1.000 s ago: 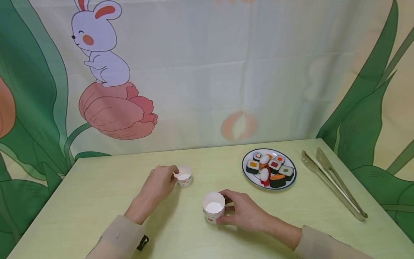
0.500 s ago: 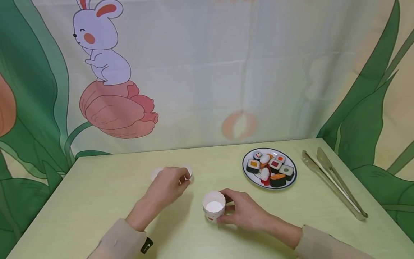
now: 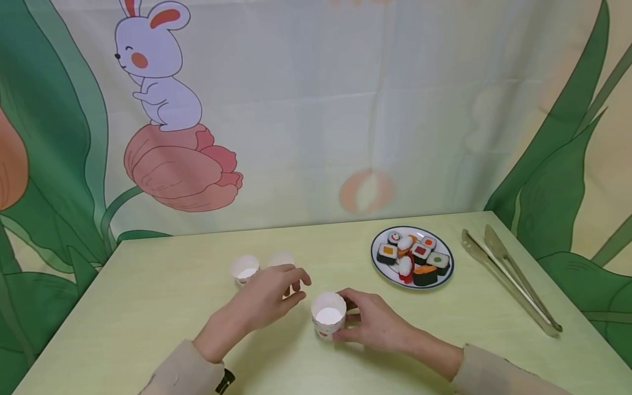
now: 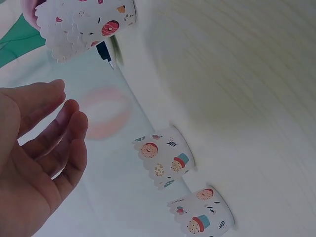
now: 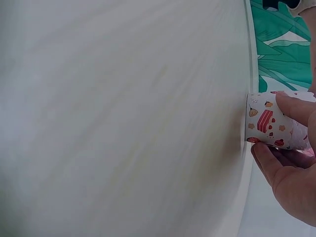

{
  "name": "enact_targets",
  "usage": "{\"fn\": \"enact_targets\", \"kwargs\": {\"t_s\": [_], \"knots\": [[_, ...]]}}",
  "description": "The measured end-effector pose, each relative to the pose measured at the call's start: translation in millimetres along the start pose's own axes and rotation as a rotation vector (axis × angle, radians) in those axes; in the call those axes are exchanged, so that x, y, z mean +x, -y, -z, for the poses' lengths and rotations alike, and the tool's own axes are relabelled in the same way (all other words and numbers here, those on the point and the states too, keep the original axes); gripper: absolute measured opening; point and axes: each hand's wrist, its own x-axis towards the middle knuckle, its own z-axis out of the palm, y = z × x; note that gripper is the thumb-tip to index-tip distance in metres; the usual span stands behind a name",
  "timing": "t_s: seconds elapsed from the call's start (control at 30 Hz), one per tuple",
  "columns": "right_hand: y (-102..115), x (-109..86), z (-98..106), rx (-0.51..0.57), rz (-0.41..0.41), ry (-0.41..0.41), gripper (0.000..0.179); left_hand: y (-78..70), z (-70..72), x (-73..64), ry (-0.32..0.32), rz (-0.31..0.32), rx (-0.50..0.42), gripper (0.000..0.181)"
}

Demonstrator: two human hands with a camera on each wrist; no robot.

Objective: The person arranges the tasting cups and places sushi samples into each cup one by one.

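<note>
My right hand (image 3: 377, 325) grips a small stack of nested white paper baking cups (image 3: 323, 330), upright on the table, thumb and fingers on opposite sides. Printed cakes and scalloped rims show on the stack (image 4: 84, 24) in the left wrist view. My left hand (image 3: 261, 299) holds nothing; its fingers are loosely bent in the air, just left of the stack. Two separate paper cups stand beyond that hand: a left cup (image 3: 245, 265) and a right cup (image 3: 282, 258), partly hidden by the hand. Both are upright and side by side.
A blue-rimmed plate (image 3: 376, 267) with several toy sushi pieces stands at the back right. Metal tongs (image 3: 513, 285) lie farther right, spread apart. A printed rabbit curtain (image 3: 296, 137) hangs behind the table's (image 3: 148, 307) back edge.
My left hand has let go of the right-hand loose cup and moved right and nearer, towards the stack. The left cup has come back into sight. My right hand stays on the stack.
</note>
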Motion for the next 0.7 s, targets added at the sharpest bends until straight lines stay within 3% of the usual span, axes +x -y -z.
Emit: {"fn": "enact_targets", "kwargs": {"t_s": [0.27, 0.7], "knots": [[-2, -1.8, 1, 0.004, 0.000, -0.003, 0.056, -2.9, 1.8, -2.6, 0.055, -0.106, -0.037, 0.021], [0, -4.3, 3, 0.022, 0.002, -0.018, 0.055, -12.1, 4.5, -0.8, 0.170, -0.187, -0.131, 0.015]]}}
